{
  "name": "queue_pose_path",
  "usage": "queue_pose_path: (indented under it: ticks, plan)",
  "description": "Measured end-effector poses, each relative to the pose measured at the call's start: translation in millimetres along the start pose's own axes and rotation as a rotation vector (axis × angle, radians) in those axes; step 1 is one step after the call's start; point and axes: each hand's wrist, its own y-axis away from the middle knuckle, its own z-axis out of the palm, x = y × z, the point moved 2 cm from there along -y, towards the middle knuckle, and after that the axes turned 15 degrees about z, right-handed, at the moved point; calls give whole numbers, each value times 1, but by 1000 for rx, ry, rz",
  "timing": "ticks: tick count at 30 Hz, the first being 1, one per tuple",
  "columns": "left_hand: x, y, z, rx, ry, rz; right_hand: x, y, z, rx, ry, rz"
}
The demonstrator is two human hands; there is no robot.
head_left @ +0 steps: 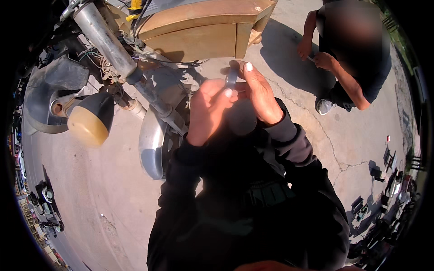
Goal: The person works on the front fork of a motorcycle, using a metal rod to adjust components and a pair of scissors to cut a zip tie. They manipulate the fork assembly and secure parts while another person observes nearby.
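Note:
My two hands meet in front of my chest, at the upper middle of the view. Between them is a small, dark, shiny band-like thing point(232, 77), curved like the side of a tape roll; its exact kind cannot be made out. My left hand point(207, 108) is closed around its lower end, thumb toward the right hand. The right hand point(262, 95) grips it from the other side, thumb pointing up and fingers mostly hidden behind. Just left of my hands stands a partly stripped motorcycle front, with a metal fork tube point(105, 41) and loose wires point(105, 67).
A turn signal point(90, 119) with an amber lens juts out at left, above a silver fender point(153, 144). A wooden cabinet point(199, 39) stands ahead. At upper right a person point(355, 54) crouches, holding something small. Motorcycles point(46, 205) are parked far left; assorted items point(379, 198) lie at right.

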Motion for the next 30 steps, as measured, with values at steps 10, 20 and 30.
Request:
queue_pose_path:
  ticks: [10, 20, 30]
  plan:
    - [-12, 9, 6, -72, -28, -24, 0, 19, -20, 111, 473, -317]
    - [-17, 14, 8, -153, -26, -42, 28, 11, -22, 115, 89, -62]
    - [-21, 20, 0, -148, 35, -89, 10, 30, -17, 393, 646, -459]
